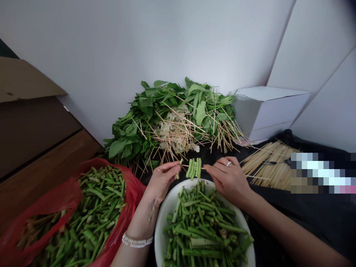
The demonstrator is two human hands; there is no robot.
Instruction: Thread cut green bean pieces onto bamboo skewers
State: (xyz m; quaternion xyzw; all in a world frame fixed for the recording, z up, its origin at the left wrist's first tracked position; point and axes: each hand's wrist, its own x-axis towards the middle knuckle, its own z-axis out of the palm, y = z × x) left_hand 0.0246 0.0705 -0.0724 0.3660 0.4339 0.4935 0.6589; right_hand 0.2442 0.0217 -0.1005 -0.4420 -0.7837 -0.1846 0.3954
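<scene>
Between my hands, above the far rim of a white bowl [159, 230], is a thin wooden skewer with several cut green bean pieces [195, 168] threaded side by side. My right hand [228, 178] pinches the skewer just right of these pieces. In my left hand [164, 178], thumb and fingers are closed on one short green bean piece [179, 169] at the skewer's left end; I cannot tell whether the tip has pierced it. More cut green beans [204, 226] fill the bowl below.
A red plastic bag [130, 185] of cut green beans lies at left. Behind the bowl are skewered leafy greens [144, 107] and skewered pale pieces [176, 129]. At right are loose wooden skewers [269, 163] and a white box [278, 111] against the wall. Cardboard [27, 79] juts in at far left.
</scene>
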